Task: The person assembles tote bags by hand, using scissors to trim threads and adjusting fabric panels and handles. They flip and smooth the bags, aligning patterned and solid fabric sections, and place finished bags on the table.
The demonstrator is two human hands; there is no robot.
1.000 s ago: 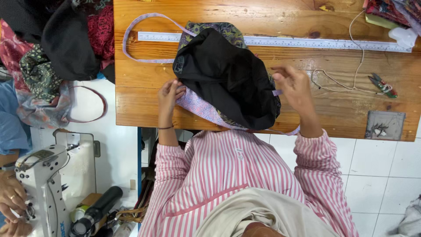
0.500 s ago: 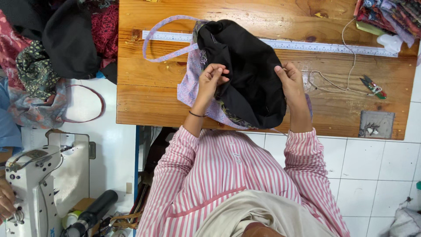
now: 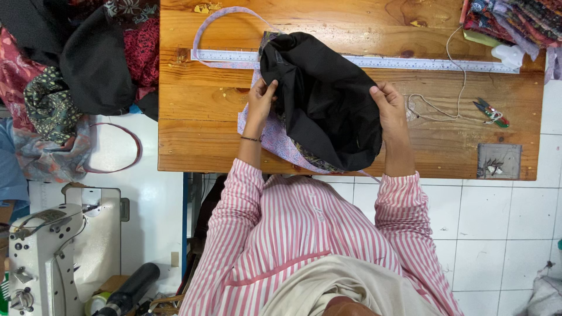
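Note:
A black fabric lining (image 3: 325,99) bulges out of a lilac patterned cloth bag (image 3: 275,137) on the wooden table (image 3: 193,134). My left hand (image 3: 261,100) pinches the left edge of the black fabric where it meets the lilac cloth. My right hand (image 3: 389,108) grips the black fabric's right edge. The bag's lilac strap (image 3: 202,35) loops away toward the table's far left. Both arms wear pink-and-white striped sleeves.
A long metal ruler (image 3: 421,63) lies across the table behind the bag. Thread snips (image 3: 490,112) and a white cord (image 3: 433,108) lie at right, near a small grey square (image 3: 497,161). Piled fabrics (image 3: 76,64) sit left, folded cloth (image 3: 515,17) top right. A sewing machine (image 3: 41,257) stands lower left.
Both hands moved apart to the black fabric's edges, spreading it open. The bag shifted slightly right on the table.

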